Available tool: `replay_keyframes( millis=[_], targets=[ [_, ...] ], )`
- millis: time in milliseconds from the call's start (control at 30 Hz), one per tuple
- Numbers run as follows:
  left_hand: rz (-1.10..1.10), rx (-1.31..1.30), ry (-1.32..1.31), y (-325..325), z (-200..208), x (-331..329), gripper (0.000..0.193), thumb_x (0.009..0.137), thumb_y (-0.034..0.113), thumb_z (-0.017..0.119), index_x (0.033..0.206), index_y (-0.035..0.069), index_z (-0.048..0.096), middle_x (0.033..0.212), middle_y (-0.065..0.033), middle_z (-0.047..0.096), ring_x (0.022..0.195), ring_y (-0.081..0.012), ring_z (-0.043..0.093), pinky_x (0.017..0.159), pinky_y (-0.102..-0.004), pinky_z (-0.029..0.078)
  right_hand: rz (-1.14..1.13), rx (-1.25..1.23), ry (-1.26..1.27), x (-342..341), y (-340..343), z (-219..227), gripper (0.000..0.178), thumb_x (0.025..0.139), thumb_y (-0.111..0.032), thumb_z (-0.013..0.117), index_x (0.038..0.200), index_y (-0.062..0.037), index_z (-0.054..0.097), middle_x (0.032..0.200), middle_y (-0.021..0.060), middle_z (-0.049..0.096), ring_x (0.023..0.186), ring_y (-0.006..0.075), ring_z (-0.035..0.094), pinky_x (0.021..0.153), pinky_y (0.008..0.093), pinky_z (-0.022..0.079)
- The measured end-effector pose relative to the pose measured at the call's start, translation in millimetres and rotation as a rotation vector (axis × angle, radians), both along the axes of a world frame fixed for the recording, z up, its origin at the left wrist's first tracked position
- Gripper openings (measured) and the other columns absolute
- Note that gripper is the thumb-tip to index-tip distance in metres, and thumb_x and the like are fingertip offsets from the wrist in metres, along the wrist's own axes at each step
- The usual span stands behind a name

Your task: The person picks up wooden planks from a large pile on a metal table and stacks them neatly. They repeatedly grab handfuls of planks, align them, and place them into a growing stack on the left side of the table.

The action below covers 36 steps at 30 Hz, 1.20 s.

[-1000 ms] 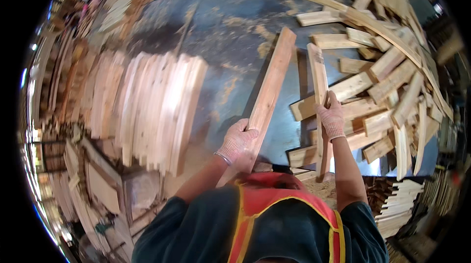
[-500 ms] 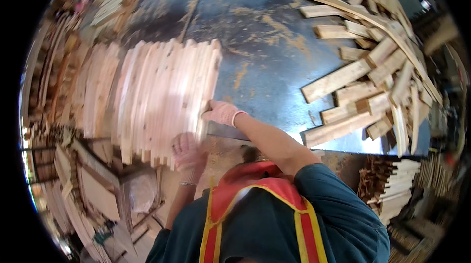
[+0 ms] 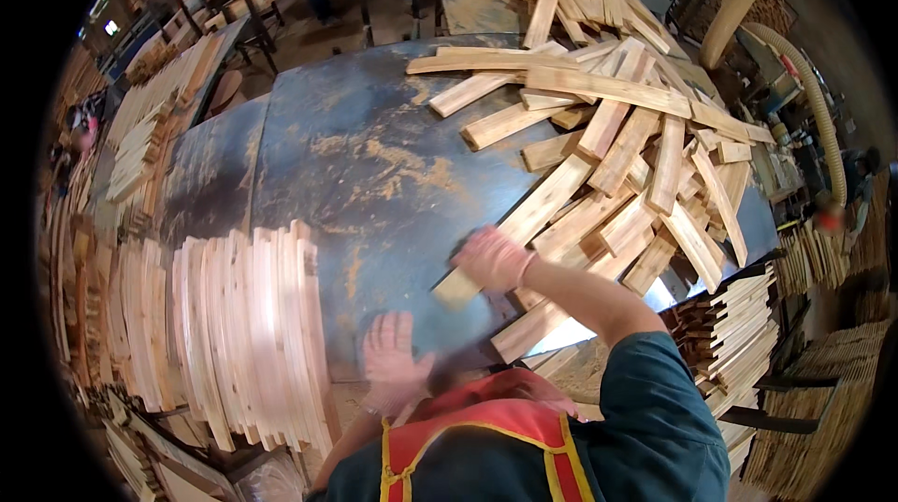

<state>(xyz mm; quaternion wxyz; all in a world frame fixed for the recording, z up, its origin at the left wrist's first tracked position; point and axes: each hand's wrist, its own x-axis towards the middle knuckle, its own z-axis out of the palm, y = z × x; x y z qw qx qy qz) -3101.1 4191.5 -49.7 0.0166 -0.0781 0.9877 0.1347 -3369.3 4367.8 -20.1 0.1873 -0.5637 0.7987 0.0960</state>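
Note:
My right hand (image 3: 494,259), in a pale pink glove, is closed over the near end of a wooden board (image 3: 550,198) at the edge of a loose pile. The board lies slantwise on the dark metal table (image 3: 374,221); slight blur and the glove hide part of its near end. My left hand (image 3: 395,360), also gloved, is at the table's near edge with its fingers stretched out and nothing in them. To its left, a row of narrow boards (image 3: 245,338) stands side by side, close together.
Many loose boards (image 3: 636,165) lie crisscross on the table's right side, some overhanging its edge. Stacked boards (image 3: 744,324) stand below on the right. Farther left is another row of boards (image 3: 140,324). A ribbed hose (image 3: 809,95) hangs at the far right.
My right hand has left the row's right side and moved right onto a board in the loose pile. My left hand has come off the row's near end. The view has shifted right.

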Motion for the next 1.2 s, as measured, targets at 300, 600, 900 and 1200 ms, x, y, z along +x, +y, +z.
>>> replay_keyframes(
  millis=[300, 600, 900, 1200],
  targets=[
    [0.132, -0.033, -0.327, 30.4, -28.4, -83.8, 0.103, 0.074, 0.047, 0.085, 0.158, 0.010, 0.039, 0.147, -0.0153, 0.054, 0.139, -0.0346, 0.050, 0.111, -0.0517, 0.040, -0.402, -0.511, 0.372, -250.5, 68.8, 70.3, 0.082, 0.070, -0.047, 0.086, 0.141, -0.0140, 0.062, 0.130, 0.0150, 0.067, 0.129, 0.0365, 0.059, 0.112, 0.0467, 0.047],
    [0.656, 0.857, -0.339, 29.4, -11.9, -45.2, 0.083, 0.089, 0.020, 0.076, 0.161, 0.006, 0.038, 0.122, -0.0098, 0.068, 0.101, -0.0230, 0.066, 0.090, -0.0381, 0.055, -0.752, -0.358, 0.093, -322.4, 140.2, -12.5, 0.059, 0.079, -0.028, 0.078, 0.131, -0.0060, 0.063, 0.121, 0.0204, 0.071, 0.108, 0.0351, 0.070, 0.100, 0.0407, 0.053],
    [0.783, 1.983, -0.090, 23.7, -11.7, -11.8, 0.064, 0.101, 0.014, 0.065, 0.160, 0.008, 0.043, 0.116, -0.0071, 0.067, 0.099, -0.0181, 0.066, 0.085, -0.0315, 0.058, -1.015, -0.505, -1.109, 11.5, 19.2, -79.1, 0.049, 0.086, -0.039, 0.076, 0.110, 0.0036, 0.068, 0.099, 0.0238, 0.075, 0.090, 0.0368, 0.071, 0.084, 0.0443, 0.057],
    [0.548, -0.018, -0.186, -36.7, 2.6, 106.4, 0.078, 0.093, 0.040, 0.075, 0.157, 0.006, 0.045, 0.148, -0.0193, 0.056, 0.135, -0.0366, 0.056, 0.113, -0.0468, 0.043, -0.689, -0.276, -0.990, 216.7, -157.0, -49.7, 0.068, 0.095, -0.043, 0.067, 0.140, 0.0031, 0.047, 0.127, 0.0333, 0.067, 0.121, 0.0475, 0.066, 0.104, 0.0505, 0.054]
  ],
)
